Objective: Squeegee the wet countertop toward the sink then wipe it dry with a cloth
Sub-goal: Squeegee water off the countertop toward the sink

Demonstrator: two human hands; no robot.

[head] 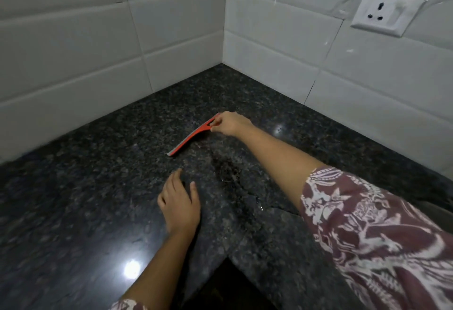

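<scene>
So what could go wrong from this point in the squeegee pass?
1. The right hand has its grip on one end of the orange squeegee only, so the blade's free end may lift and skip water.
2. The wet streak runs toward the front edge of the countertop; a loose pull could push water over it.
3. The left hand rests flat beside the streak and may smear it.

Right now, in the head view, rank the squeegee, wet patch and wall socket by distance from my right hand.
1. Squeegee, held by the right hand.
2. Wet patch, on the countertop nearer you.
3. Wall socket, high on the right wall.
</scene>
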